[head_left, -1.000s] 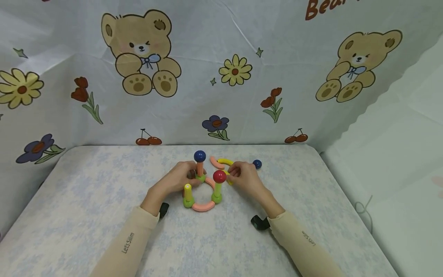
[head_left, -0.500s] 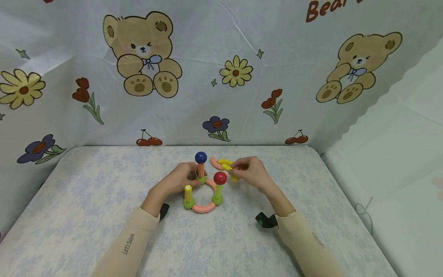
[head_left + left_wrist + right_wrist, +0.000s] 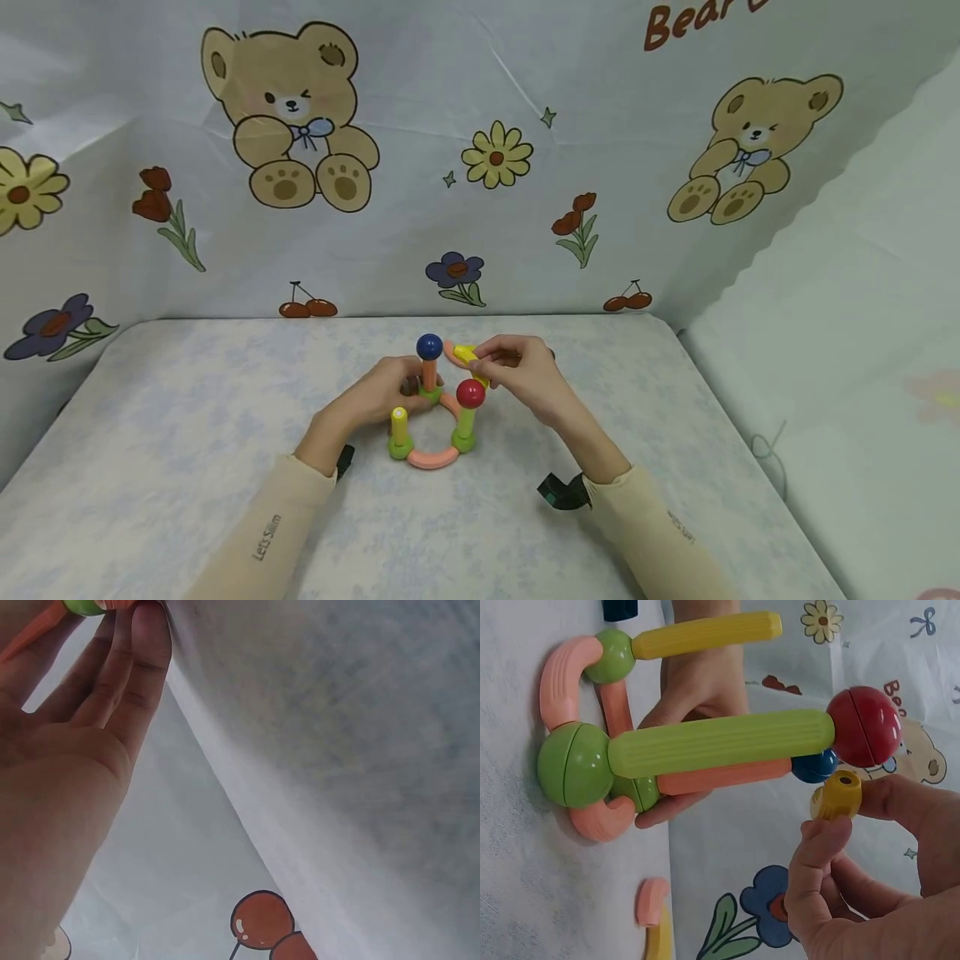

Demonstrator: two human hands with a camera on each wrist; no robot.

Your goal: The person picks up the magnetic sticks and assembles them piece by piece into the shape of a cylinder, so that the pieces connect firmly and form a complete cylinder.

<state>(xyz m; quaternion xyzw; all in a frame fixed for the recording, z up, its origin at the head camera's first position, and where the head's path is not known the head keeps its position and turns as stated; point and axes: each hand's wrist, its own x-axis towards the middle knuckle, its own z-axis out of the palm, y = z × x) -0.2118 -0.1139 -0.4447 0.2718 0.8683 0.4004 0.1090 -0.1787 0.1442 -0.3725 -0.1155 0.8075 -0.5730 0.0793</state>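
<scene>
- Your left hand (image 3: 381, 393) grips the frame (image 3: 432, 460), which sits between your hands.
- Your right hand (image 3: 528, 382) pinches a yellow piece (image 3: 838, 799).
- Likely attaching step; next probably calls for aligning the piece's end.

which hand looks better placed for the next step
Probably the right hand: it pinches a yellow piece near the red ball, while the left hand is busy holding the far green ball.
</scene>
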